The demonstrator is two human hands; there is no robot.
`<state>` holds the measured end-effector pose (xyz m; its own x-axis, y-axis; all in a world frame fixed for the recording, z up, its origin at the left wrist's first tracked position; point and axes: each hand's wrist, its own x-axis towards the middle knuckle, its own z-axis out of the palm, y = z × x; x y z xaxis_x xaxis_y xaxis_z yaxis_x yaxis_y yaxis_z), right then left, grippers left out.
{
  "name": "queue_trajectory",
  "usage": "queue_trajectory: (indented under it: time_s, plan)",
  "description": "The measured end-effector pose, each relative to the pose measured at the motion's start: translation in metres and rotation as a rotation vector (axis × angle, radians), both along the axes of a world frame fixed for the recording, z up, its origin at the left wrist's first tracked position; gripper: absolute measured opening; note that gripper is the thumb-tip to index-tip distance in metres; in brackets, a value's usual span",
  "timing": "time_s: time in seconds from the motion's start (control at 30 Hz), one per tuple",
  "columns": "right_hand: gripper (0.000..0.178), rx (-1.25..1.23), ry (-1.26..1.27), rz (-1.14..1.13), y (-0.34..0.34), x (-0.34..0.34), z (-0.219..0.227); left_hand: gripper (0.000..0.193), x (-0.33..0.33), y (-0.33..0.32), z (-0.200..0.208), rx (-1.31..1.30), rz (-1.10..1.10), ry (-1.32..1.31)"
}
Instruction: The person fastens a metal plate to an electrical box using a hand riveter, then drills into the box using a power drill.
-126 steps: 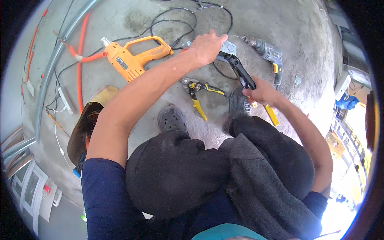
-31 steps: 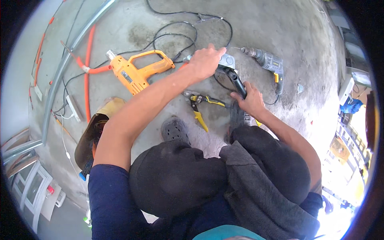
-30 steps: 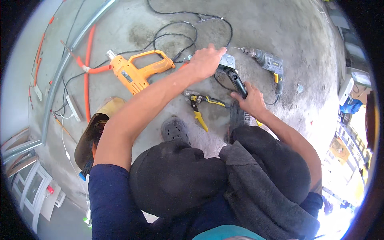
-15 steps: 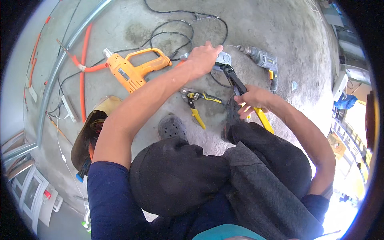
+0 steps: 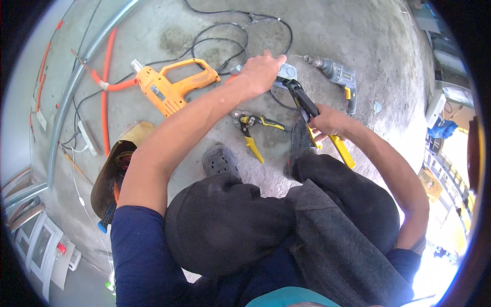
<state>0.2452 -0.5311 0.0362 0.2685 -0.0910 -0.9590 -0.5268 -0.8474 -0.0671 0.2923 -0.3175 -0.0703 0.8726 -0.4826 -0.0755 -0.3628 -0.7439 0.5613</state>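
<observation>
Beyond my feet, my left hand (image 5: 262, 71) is closed on a small grey metal box (image 5: 287, 72) with a round mark on its face. My right hand (image 5: 330, 124) grips a hand tool with a black head and yellow handles (image 5: 341, 151); I cannot make out its exact kind. The black head meets the near edge of the box. Snips (image 5: 248, 123) with black and yellow handles lie spread on the floor between my shoes. My left fingertips and the box's far side are partly hidden.
A yellow heat gun (image 5: 171, 89) lies left of my left hand, and a grey drill (image 5: 335, 74) to the right. Black cable (image 5: 245, 41) loops beyond them. Orange conduit (image 5: 106, 102), a metal rail (image 5: 66, 92) and an open bag (image 5: 115, 174) are at the left.
My right hand and the tool's handles have shifted slightly to the right. The left hand stays on the metal box.
</observation>
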Motion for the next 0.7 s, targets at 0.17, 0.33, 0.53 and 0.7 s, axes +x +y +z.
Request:
queue_trajectory:
  time_s: [0.17,0.33,0.53,0.7]
  plan:
    - [0.029,0.033,0.044,-0.016,0.011,0.009,0.018,0.046,-0.001,0.0,-0.001,0.025,0.0,0.001]
    - [0.032,0.064,0.014,0.005,-0.009,0.012,0.007,0.047,0.003,-0.003,0.0,0.025,-0.01,0.042]
    - [0.036,-0.011,-0.237,0.33,-0.021,-0.01,-0.016,0.063,0.003,0.0,-0.005,0.044,-0.007,0.049]
    - [0.037,0.116,-0.58,0.492,-0.04,-0.023,-0.048,0.06,0.003,-0.002,-0.005,0.004,-0.002,0.029]
